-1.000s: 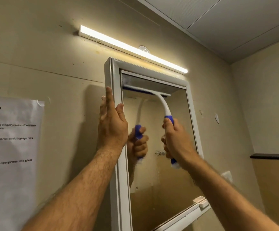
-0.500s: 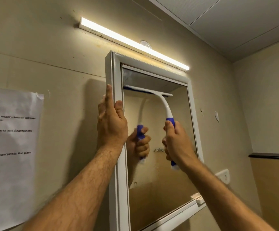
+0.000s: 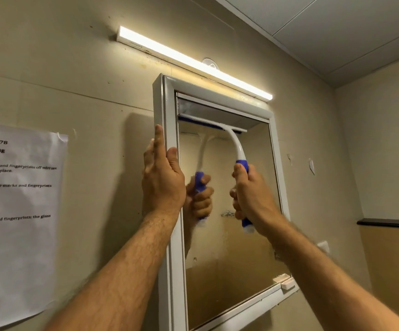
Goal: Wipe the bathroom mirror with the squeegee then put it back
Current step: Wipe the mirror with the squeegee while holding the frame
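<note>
Against the upper part of the white-framed rectangular wall mirror, the white squeegee with a curved neck and blue handle lies with its blade flat on the glass, just below the frame's top edge and spanning from the left side toward the middle. The right hand is closed in a fist around the blue handle, thumb up along the grip. The left hand is open, palm laid on the mirror's left frame edge, fingers extended upward and thumb over the frame's front face. Both are reflected in the glass. Above the mirror, a lit white tubular wall lamp runs obliquely. Left of the mirror, a white printed paper sheet hangs on the beige wall.
</note>
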Available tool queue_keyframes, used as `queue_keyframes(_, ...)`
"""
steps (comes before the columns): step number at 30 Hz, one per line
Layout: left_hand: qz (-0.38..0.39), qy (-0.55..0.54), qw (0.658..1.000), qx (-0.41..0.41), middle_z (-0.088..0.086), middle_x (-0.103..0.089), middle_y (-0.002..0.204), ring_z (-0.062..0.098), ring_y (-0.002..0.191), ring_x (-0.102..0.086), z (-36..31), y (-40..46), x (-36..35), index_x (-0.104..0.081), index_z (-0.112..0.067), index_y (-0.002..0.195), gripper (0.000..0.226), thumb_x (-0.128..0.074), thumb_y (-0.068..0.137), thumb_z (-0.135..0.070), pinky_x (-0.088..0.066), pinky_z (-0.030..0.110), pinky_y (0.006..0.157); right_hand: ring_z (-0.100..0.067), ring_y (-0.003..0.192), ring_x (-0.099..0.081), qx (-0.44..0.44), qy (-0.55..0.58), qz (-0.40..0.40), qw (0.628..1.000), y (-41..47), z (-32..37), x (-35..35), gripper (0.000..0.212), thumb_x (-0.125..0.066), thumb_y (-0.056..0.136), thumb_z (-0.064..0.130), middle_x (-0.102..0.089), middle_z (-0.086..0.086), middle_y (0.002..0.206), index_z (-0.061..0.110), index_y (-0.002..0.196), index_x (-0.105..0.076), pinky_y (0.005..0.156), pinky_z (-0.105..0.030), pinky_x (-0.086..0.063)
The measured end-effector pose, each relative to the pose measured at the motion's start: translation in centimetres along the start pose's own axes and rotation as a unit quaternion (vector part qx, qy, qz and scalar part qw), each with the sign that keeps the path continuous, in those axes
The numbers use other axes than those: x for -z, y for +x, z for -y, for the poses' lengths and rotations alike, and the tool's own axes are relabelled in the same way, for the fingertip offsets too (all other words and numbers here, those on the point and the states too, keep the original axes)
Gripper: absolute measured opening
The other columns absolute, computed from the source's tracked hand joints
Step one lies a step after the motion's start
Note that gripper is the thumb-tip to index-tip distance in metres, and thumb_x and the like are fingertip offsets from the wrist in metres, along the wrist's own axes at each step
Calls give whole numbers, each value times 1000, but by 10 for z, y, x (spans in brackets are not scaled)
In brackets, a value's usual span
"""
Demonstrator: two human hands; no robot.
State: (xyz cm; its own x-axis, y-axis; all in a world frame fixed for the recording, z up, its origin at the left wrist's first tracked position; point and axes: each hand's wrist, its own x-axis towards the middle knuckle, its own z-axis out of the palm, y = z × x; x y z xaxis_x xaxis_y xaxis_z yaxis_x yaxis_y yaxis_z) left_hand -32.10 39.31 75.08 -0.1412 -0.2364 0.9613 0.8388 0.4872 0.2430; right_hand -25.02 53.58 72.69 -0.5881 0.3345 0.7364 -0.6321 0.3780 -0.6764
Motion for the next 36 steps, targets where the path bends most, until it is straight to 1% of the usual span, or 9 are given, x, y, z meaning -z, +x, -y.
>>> queue_keyframes(3,-7,3,1000,3,8,-38,145,22,112,-54,-1,-1,0,-13,-35,150,51,-28,101,-39,-49,26,70,-11,50,-40,-7,0,2,1000,-10,-14,3,27,-37,101,38,-46,-4,71,14,110,-47,43,-25,-39)
queue_keyframes(9,-5,0,1000,6,8,-38,145,11,104,-51,0,-6,0,-15,-35,149,50,-28,101,-38,-31,8,57,-10,42,-40,-25,134,55,989,19,12,11,31,-40,100,37,-48,-5,65,13,112,-54,40,-24,-40)
queue_keyframes(14,-2,-2,1000,8,7,-38,144,18,103,-58,0,-12,2,-14,-37,149,50,-27,101,-41,-39,11,56,-13,40,-37,-52,207,108,971,-7,-20,11,32,-42,98,37,-47,-2,56,10,105,-57,38,-26,-39)
queue_keyframes(21,-13,16,1000,14,6,-39,144,1,99,-42,-2,-15,4,-18,-34,150,49,-28,102,-38,-26,3,57,-12,40,-35,-122,254,165,945,-21,-37,23,26,-42,97,34,-44,-1,53,11,88,-51,40,-22,-35)
queue_keyframes(25,-11,32,999,29,7,-41,142,-8,86,-38,-5,-20,3,-17,-34,150,49,-28,102,-38,-27,4,49,-22,55,-51,-118,282,172,936,-1,-17,28,23,-46,95,30,-53,-4,57,8,92,-55,69,-43,-57)
queue_keyframes(27,-13,43,998,37,8,-44,137,-12,72,-35,-5,-22,4,-18,-34,150,49,-28,102,-38,-33,4,44,-21,55,-53,-143,313,206,916,-2,-20,29,22,-46,94,29,-54,-7,66,8,91,-54,58,-36,-56)
queue_keyframes(29,-14,51,998,46,9,-48,126,-9,65,-36,-6,-23,5,-17,-36,149,49,-28,102,-39,-36,0,48,-14,45,-41,-173,333,224,899,-15,-35,29,22,-44,95,29,-48,-5,64,10,87,-52,42,-24,-39)
queue_keyframes(32,-16,69,996,58,4,-47,108,1,60,-41,-6,-26,6,-12,-43,148,49,-26,101,-43,-33,10,37,-12,42,-32,-197,336,224,893,-40,-60,32,25,-41,96,28,-40,-1,56,11,81,-52,40,-21,-30)
queue_keyframes(36,-22,87,994,56,2,-47,101,2,62,-42,-7,-27,5,-14,-43,148,49,-26,100,-43,-28,11,46,-12,42,-30,-206,329,222,895,-38,-55,38,27,-41,97,27,-39,-1,54,11,80,-52,41,-21,-28)
